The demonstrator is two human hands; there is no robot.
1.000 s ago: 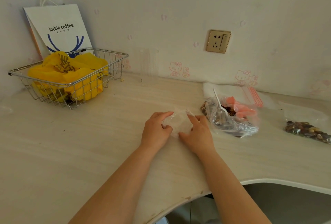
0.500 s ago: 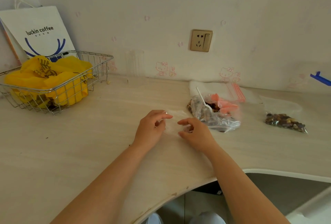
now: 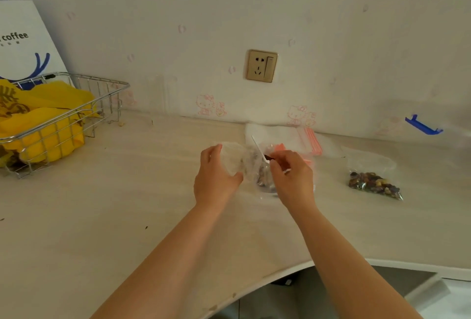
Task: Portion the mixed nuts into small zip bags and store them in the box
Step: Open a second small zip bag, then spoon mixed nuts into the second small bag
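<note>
My left hand [image 3: 216,178] grips a small clear zip bag [image 3: 233,156] and holds it up off the desk. My right hand [image 3: 293,178] has its fingers curled together, pinching the lower end of a white plastic spoon [image 3: 258,147]. The spoon stands in the big clear bag of mixed nuts [image 3: 265,178], which lies just behind and between my hands and is partly hidden by them. A small bag filled with nuts [image 3: 374,184] lies on the desk to the right.
A stack of empty zip bags with pink strips [image 3: 288,135] lies against the wall behind the nuts. At the far left stands a wire basket [image 3: 112,94] holding yellow bags [image 3: 51,137], with a white paper bag [image 3: 23,46] behind it. The desk edge [image 3: 280,271] curves in front.
The small bag has been lifted off the desk in my left hand. My right hand has left it and moved right to the spoon. The view has swung to the right.
</note>
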